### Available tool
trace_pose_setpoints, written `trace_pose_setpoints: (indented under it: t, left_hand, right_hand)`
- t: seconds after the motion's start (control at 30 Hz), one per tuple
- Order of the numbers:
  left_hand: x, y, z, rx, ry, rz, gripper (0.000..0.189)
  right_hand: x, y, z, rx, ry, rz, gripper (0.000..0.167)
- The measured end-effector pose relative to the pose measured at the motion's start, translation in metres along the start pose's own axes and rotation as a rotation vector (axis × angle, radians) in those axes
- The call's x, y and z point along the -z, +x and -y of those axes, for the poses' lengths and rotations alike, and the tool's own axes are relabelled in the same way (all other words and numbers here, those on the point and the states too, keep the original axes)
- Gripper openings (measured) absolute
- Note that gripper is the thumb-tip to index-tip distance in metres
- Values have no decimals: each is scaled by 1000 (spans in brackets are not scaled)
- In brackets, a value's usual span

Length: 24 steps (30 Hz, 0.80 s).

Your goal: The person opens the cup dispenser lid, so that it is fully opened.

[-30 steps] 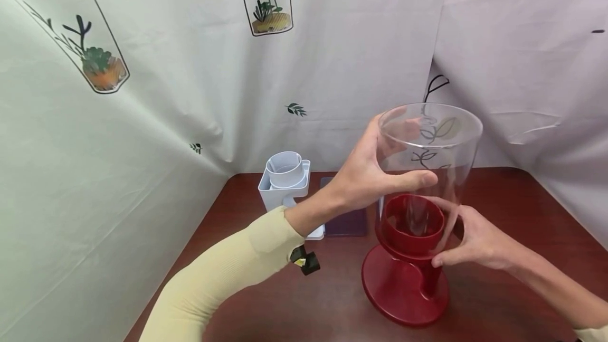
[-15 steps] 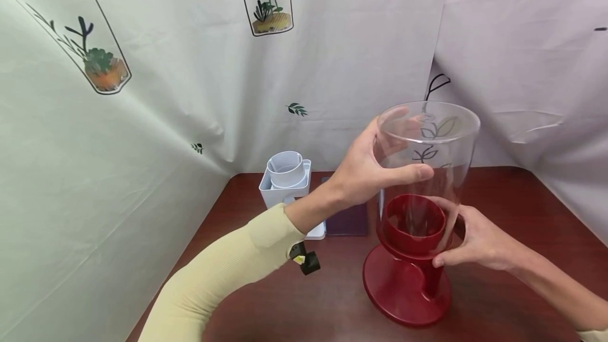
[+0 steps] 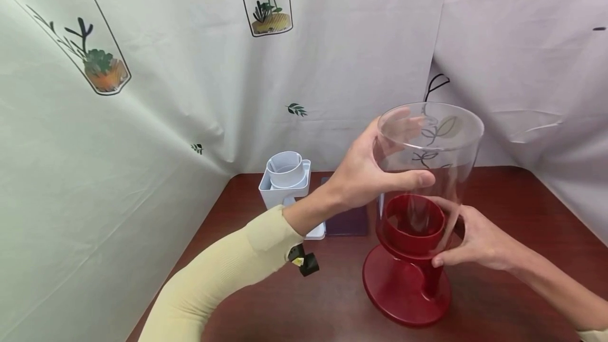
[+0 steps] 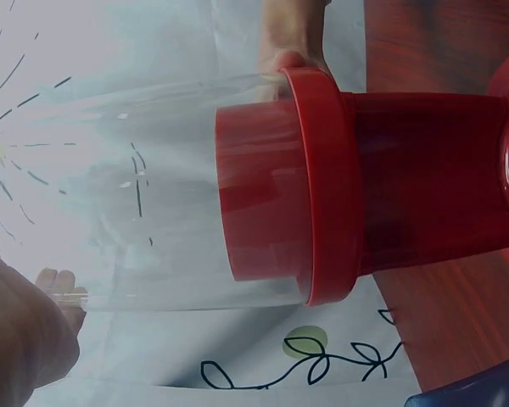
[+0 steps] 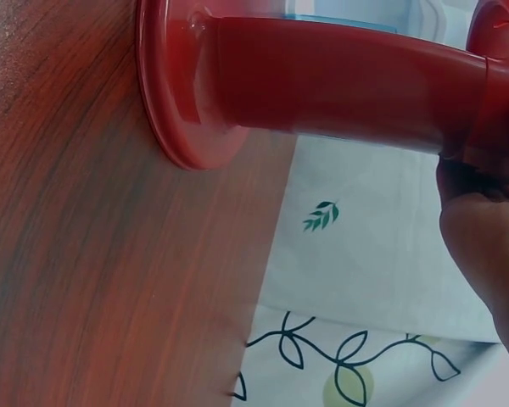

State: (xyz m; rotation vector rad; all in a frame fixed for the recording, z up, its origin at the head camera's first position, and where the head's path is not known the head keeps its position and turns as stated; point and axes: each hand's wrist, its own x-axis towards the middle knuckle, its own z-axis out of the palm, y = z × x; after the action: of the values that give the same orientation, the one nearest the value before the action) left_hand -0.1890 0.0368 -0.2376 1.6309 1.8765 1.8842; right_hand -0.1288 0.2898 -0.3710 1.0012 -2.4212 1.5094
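A clear cylinder point(image 3: 453, 189) stands upright on a red stand point(image 3: 399, 292), which has a round foot, a thick column and a wide collar. Inside the cylinder's lower end sits the stand's red ring point(image 4: 263, 191). My left hand point(image 3: 363, 173) grips the cylinder near its top, thumb across the near side and fingers round the back. Lower down, my right hand point(image 3: 482, 241) holds the red collar from the right, with its thumb in front. The right wrist view shows that hand point(image 5: 488, 246) up against the collar; most of its fingers are hidden.
Left of the stand, a white stand with a round cup point(image 3: 285, 176) is partly covered by my left forearm. A dark blue-purple flat thing point(image 3: 347, 223) lies beside it on the reddish-brown table point(image 3: 309, 300). A plant-print curtain point(image 3: 361, 57) hangs behind and at both sides.
The cylinder's top has swayed slightly left and then back right with my left hand. My right hand and the red stand have stayed almost still.
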Motion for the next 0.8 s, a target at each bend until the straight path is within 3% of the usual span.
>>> trace_pose_setpoints:
  t: [0.27, 0.57, 0.8]
  left_hand:
    - [2, 4, 1, 50, 51, -11, 90]
    - [-1, 1, 2, -19, -6, 7, 95]
    - [2, 5, 4, -27, 11, 3, 91]
  right_hand:
    - [-1, -3, 3, -78, -31, -38, 89]
    - [-1, -3, 3, -47, -66, -33, 93]
    - [-2, -4, 3, -68, -53, -51, 90]
